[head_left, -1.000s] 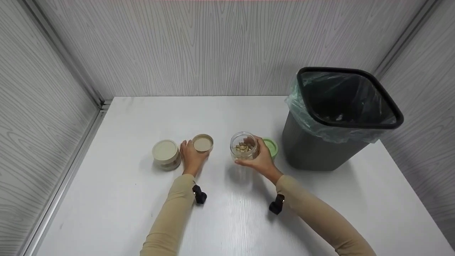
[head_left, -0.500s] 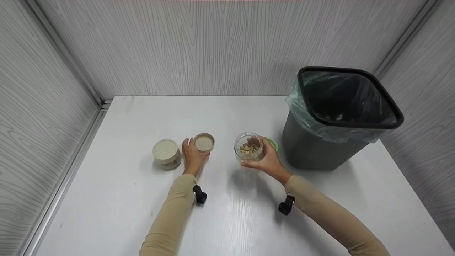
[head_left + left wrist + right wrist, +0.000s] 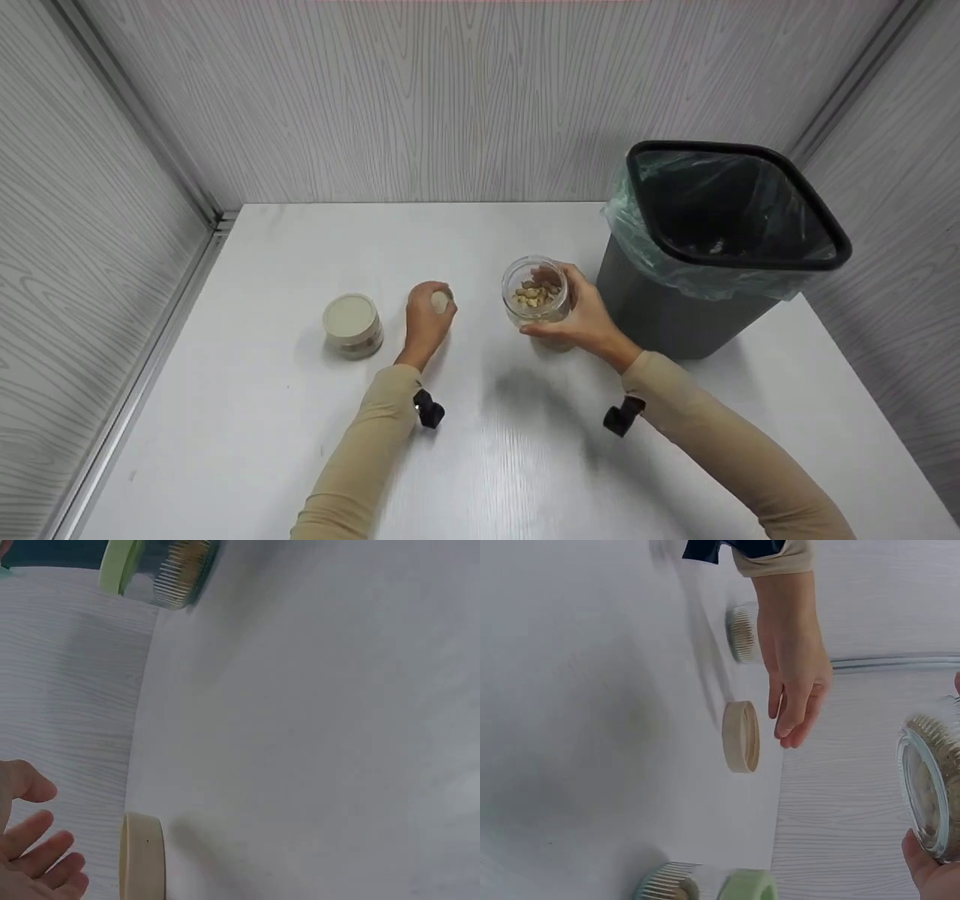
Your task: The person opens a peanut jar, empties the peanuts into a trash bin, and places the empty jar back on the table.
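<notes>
While the right hand (image 3: 581, 319) wraps its curled fingers round an open clear jar (image 3: 534, 294) holding nuts, it holds the jar off the table (image 3: 247, 420), close beside the bin (image 3: 697, 307). Left hand (image 3: 426, 324) hovers over a loose beige lid (image 3: 741, 736), fingers relaxed and slightly spread, gripping nothing; the right wrist view shows the fingertips just above the lid, apart from it. Left of that hand, a closed beige-lidded jar (image 3: 351, 324) stands on the table. A green-lidded jar (image 3: 712, 886) sits near the bin's base. The bin has a green liner.
</notes>
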